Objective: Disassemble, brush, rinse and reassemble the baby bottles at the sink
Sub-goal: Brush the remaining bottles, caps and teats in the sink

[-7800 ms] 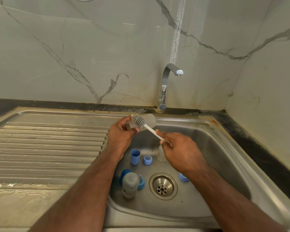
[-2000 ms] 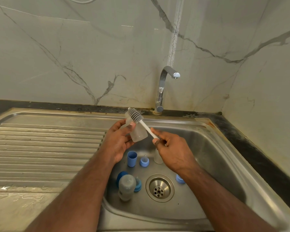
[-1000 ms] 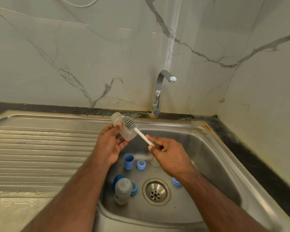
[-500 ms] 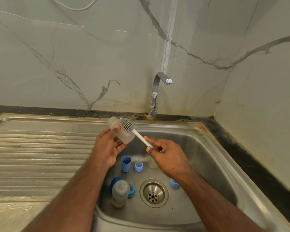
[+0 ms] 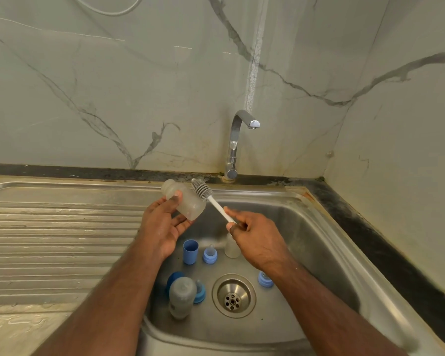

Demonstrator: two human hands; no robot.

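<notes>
Head view, step in hand: we are brushing the outside of a frosted bottle body (image 5: 185, 201) held over the sink basin (image 5: 319, 253).
Left hand (image 5: 165, 227): we are clamping it on the bottle, thumb on top, fingers cupped beneath.
Right hand (image 5: 254, 236): we are pinching it shut on the white handle of the bottle brush (image 5: 211, 199), whose grey ribbed head is touching the bottle's flank.
Doing it well: we are judging that short strokes with the bottle rolled in the palm would cover the whole wall; the wet plastic looks slippery, so a firm cradle matters.
Faucet (image 5: 238, 140): chrome, curved, showing no water running.
Second bottle (image 5: 181, 295): cloudy, lying in the basin beside the drain (image 5: 233, 295).
Blue cap (image 5: 190, 251): matte, cylindrical, standing open end up.
Nipple collars (image 5: 210, 255): blue rings with clear soft teats, scattered on the basin floor.
Drainboard (image 5: 49, 240): ribbed steel, wet at its near edge.
Progress: we are judging rinsing and reassembly as not yet done.
</notes>
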